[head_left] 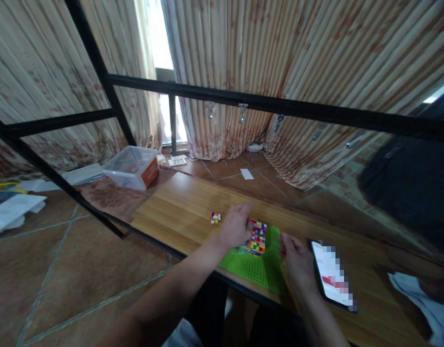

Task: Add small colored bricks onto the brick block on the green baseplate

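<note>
A green studded baseplate [258, 267] lies on the wooden table [178, 207]. On its far part stands a block of small multicoloured bricks [257, 238]. My left hand [237, 225] rests just left of that block, fingers stretched forward and touching its edge. My right hand [296, 258] lies at the plate's right edge with fingers loosely curled; I cannot make out anything in them. A few loose small bricks [215, 217] sit on the table left of my left hand.
A phone [332, 274] with a lit screen lies right of my right hand. A clear plastic box [132, 166] stands on the floor beyond the table. A black metal frame [243, 101] crosses the view. White cloth [424, 299] lies at the table's right end.
</note>
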`<move>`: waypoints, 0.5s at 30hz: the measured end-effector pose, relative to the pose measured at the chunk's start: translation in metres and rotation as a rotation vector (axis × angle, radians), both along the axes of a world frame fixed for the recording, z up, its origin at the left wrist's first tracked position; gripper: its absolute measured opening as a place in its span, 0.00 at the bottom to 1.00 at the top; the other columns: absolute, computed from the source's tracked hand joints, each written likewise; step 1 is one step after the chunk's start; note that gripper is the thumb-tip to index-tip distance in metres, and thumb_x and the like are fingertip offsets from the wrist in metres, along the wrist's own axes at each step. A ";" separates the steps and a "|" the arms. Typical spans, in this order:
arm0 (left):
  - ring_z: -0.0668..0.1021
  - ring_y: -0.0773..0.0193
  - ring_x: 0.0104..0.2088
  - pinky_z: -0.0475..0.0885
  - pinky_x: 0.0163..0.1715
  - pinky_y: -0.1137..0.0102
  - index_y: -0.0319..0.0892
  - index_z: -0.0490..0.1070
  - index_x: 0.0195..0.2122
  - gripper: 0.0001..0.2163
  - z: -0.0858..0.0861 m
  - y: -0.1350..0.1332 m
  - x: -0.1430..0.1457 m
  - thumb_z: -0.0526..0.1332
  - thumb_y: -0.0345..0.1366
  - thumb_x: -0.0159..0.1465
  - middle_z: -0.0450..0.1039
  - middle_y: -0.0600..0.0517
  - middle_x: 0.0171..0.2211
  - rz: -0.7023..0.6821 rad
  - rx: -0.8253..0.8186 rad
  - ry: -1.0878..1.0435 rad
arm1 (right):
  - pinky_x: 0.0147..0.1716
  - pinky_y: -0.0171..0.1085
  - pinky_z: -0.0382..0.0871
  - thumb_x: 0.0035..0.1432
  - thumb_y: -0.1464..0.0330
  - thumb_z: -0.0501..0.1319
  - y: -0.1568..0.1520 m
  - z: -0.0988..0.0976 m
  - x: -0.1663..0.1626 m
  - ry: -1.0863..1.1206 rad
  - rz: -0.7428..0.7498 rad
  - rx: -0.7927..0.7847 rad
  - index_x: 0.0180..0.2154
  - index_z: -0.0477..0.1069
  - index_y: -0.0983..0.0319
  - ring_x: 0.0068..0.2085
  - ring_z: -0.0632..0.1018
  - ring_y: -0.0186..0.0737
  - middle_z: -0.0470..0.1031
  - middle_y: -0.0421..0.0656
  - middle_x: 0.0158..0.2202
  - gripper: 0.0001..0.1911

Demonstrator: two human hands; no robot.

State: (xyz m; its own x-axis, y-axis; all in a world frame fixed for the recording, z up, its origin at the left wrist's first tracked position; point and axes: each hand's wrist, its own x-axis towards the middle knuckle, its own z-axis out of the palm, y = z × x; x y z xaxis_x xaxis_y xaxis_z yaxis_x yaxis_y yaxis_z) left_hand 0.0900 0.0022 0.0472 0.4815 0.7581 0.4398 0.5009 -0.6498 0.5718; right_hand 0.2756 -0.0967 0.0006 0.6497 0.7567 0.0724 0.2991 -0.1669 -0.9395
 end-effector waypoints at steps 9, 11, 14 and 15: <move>0.73 0.56 0.53 0.67 0.57 0.56 0.41 0.68 0.54 0.19 -0.046 0.034 -0.083 0.57 0.30 0.60 0.73 0.45 0.52 0.157 -0.110 0.119 | 0.43 0.47 0.68 0.58 0.47 0.51 -0.045 -0.033 0.023 -0.462 -0.034 -0.190 0.39 0.76 0.62 0.42 0.78 0.53 0.79 0.53 0.42 0.28; 0.73 0.55 0.54 0.66 0.58 0.56 0.40 0.68 0.53 0.19 -0.052 0.032 -0.078 0.60 0.33 0.59 0.73 0.44 0.53 0.096 -0.095 0.157 | 0.41 0.46 0.69 0.59 0.46 0.49 -0.045 -0.037 0.019 -0.540 0.017 -0.165 0.38 0.76 0.62 0.41 0.77 0.52 0.79 0.53 0.41 0.29; 0.73 0.56 0.53 0.66 0.57 0.58 0.39 0.70 0.52 0.18 -0.056 0.029 -0.071 0.60 0.32 0.59 0.73 0.44 0.52 0.096 -0.075 0.172 | 0.40 0.45 0.69 0.60 0.46 0.48 -0.044 -0.038 0.015 -0.591 0.040 -0.148 0.38 0.75 0.62 0.40 0.77 0.50 0.78 0.53 0.40 0.29; 0.74 0.56 0.51 0.67 0.56 0.59 0.39 0.70 0.51 0.17 -0.057 0.028 -0.070 0.60 0.31 0.59 0.74 0.45 0.50 0.103 -0.072 0.168 | 0.40 0.44 0.69 0.61 0.47 0.47 -0.044 -0.037 0.014 -0.595 0.041 -0.151 0.38 0.75 0.62 0.39 0.77 0.50 0.78 0.52 0.40 0.29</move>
